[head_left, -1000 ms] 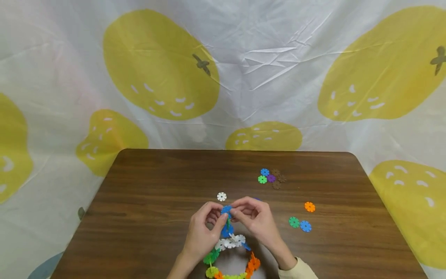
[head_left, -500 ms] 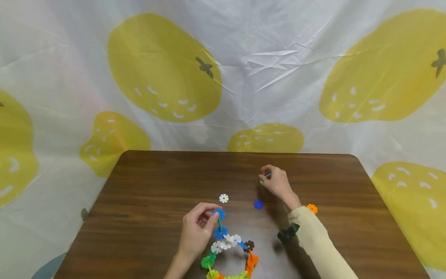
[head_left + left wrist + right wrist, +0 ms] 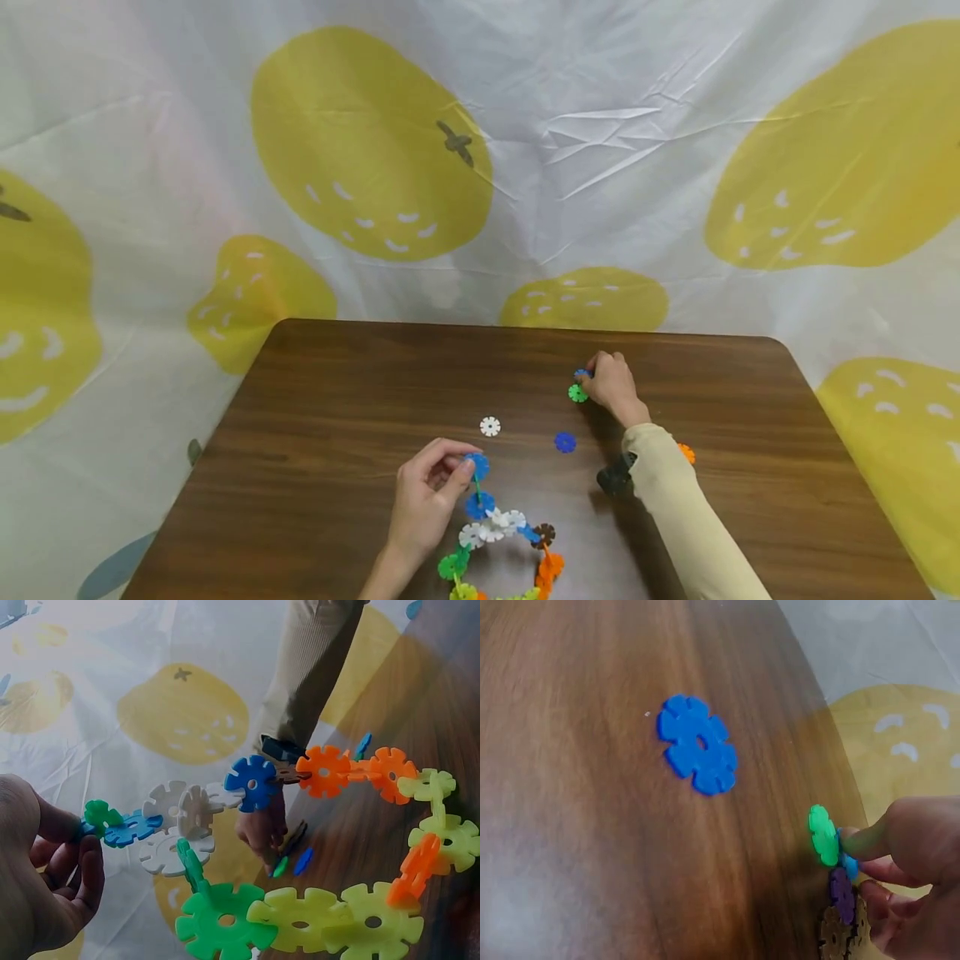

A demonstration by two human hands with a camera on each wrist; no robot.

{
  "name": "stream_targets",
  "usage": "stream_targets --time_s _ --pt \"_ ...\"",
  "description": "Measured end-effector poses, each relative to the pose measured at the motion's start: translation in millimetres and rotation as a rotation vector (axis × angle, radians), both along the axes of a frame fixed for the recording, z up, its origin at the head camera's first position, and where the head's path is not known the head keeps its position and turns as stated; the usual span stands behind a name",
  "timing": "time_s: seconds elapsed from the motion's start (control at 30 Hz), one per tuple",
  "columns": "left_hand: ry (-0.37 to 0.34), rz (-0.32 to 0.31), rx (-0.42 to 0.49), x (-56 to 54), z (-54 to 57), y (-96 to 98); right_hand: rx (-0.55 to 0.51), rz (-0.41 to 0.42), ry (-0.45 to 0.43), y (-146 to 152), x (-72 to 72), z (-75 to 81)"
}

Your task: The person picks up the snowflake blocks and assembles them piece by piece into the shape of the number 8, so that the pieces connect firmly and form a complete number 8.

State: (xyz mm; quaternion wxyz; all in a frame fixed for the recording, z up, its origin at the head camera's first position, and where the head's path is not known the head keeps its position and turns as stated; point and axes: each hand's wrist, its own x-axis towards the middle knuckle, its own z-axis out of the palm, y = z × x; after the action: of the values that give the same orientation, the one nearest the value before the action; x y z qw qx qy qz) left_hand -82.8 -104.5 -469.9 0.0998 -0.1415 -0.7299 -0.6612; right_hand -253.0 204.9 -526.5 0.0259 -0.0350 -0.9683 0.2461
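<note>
My left hand (image 3: pixel 426 498) pinches a blue notched plastic disc (image 3: pixel 477 466) between thumb and fingers. Below it, a green disc and another blue disc (image 3: pixel 480 504) link to a ring of interlocked notched discs, with white (image 3: pixel 165 802), orange (image 3: pixel 324 771), yellow (image 3: pixel 375 922) and green ones (image 3: pixel 225 921). Far across the table, my right hand (image 3: pixel 611 385) has its thumb and fingertips on a light blue notched disc (image 3: pixel 850 865), partly covered by them. A bright green disc (image 3: pixel 823 835) lies right beside the fingertips, with a purple disc (image 3: pixel 843 895) and brown discs (image 3: pixel 834 934) close by.
A white disc (image 3: pixel 490 427) and a dark blue disc (image 3: pixel 565 442) lie loose on the wooden table (image 3: pixel 360 383). An orange disc (image 3: pixel 686 452) shows partly behind the right sleeve (image 3: pixel 682 517). A patterned cloth (image 3: pixel 420 292) hangs behind the table.
My right hand has left the linked discs and reached to the far disc cluster, where a blue disc tilted at its fingers now lies flatter. My left hand keeps its hold, moved slightly left.
</note>
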Motion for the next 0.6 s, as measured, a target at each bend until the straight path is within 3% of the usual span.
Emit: stream_targets --time_s 0.13,0.27,0.4,0.6 --pt "0.000 -0.009 0.007 0.4 -1.1 1.2 -0.062 0.004 0.050 -2 5.9 -1.5" --pt "0.003 -0.031 0.022 1.5 -0.8 2.6 -0.197 0.034 0.155 -9 17.6 2.0" --pt "-0.002 -0.047 0.028 1.9 0.1 3.8 -0.408 0.130 0.193 -24 40.8 22.5" --pt "0.021 -0.050 0.026 0.5 1.1 5.5 -0.751 0.288 0.169 -47 85.3 58.8"
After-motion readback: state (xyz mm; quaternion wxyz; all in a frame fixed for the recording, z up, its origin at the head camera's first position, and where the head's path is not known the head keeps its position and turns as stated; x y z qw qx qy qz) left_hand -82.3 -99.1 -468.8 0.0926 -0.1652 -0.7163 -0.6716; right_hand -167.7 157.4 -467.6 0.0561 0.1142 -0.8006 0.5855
